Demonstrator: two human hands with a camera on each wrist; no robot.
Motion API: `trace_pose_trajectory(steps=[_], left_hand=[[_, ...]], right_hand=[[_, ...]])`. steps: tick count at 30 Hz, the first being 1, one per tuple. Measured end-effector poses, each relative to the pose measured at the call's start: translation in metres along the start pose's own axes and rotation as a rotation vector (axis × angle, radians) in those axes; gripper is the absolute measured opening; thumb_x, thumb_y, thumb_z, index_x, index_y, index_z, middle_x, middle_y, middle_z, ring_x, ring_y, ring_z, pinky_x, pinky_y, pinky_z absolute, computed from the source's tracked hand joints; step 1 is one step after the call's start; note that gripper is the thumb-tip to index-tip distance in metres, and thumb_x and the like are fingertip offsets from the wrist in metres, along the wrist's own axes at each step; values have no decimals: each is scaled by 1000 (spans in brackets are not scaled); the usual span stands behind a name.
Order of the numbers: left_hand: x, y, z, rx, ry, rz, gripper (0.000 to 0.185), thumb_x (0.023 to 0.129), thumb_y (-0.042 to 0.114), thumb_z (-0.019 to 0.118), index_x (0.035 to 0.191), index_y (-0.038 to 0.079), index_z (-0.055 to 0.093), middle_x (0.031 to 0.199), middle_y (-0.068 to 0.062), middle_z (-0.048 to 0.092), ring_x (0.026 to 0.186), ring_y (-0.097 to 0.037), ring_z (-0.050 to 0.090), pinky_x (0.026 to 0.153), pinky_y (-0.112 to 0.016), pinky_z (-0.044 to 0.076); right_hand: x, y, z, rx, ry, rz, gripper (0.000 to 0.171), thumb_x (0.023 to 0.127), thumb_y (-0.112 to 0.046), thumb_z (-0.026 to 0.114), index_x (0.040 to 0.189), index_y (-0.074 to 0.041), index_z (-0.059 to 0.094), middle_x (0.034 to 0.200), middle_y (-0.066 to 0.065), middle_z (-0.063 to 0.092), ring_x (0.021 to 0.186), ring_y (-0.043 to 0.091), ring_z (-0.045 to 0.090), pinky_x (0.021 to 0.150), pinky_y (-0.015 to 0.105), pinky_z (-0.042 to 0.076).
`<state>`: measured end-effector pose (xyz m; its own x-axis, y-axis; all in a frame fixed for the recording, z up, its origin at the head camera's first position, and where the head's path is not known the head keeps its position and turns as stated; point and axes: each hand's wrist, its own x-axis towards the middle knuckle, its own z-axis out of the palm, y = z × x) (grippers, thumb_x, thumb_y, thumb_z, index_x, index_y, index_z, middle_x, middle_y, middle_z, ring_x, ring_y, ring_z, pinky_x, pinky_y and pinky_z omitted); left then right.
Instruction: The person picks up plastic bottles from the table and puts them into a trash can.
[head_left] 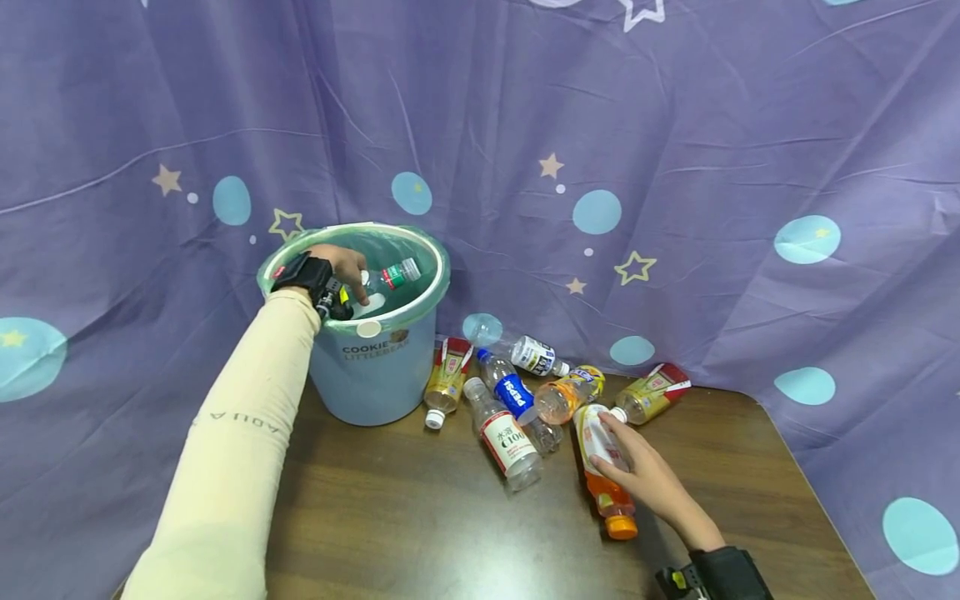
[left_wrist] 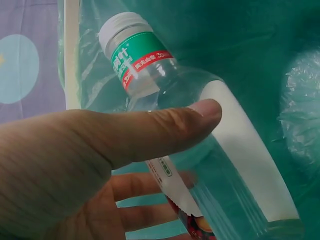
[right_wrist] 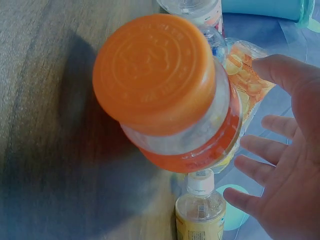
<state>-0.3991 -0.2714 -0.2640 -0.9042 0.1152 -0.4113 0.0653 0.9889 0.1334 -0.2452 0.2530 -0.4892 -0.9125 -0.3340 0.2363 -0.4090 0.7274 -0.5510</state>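
Inside the blue bucket [head_left: 363, 383] with a green liner, my left hand [head_left: 345, 265] holds a clear plastic bottle [left_wrist: 145, 65] with a white cap and a green-and-red neck label. The thumb lies across its front and the fingers reach behind it; the bottle leans, cap up. On the table, a bottle of orange drink [head_left: 611, 492] with an orange cap lies on its side, cap toward me. Over its labelled part is my right hand [head_left: 645, 471], thumb and fingers spread. In the right wrist view those fingers are loosely extended beside the bottle; contact is unclear.
Between bucket and right hand lie several bottles: a yellow-labelled one [head_left: 446, 375], a red-and-white-labelled one [head_left: 508, 442], a Pepsi bottle [head_left: 513, 393], a white-labelled one [head_left: 534, 356] and an orange-labelled one [head_left: 562, 398]. Another yellow-labelled bottle [head_left: 651, 393] lies behind. A purple curtain [head_left: 487, 125] hangs behind the table.
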Motion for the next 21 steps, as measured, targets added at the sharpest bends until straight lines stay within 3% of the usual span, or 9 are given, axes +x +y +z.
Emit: trace_pose_trajectory(steps=[9,15,21], left_hand=[[-1,2,1,14,-3,-20,85,84,40,81,147,-4,46,153,-28,44,142,-47,41,114,-59,39],[-4,3,1,-81,81,3,65,87,23,76,141,-5,53,145,-28,51,133,-46,49,110,-57,43],[-10,6,3,-106,124,5,56,91,25,71,136,-5,56,139,-26,56,123,-42,55,101,-54,48]], right_hand=[[-2,1,1,-3,-1,6,71,93,-30,75,153,-10,44,148,24,52,118,35,58,92,55,50],[-2,0,-3,-2,-11,6,70,93,-31,75,153,-10,44,148,24,52,125,40,56,97,61,48],[1,0,-5,-6,-17,5,71,93,-33,75,153,-10,44,148,23,53,129,42,54,101,63,46]])
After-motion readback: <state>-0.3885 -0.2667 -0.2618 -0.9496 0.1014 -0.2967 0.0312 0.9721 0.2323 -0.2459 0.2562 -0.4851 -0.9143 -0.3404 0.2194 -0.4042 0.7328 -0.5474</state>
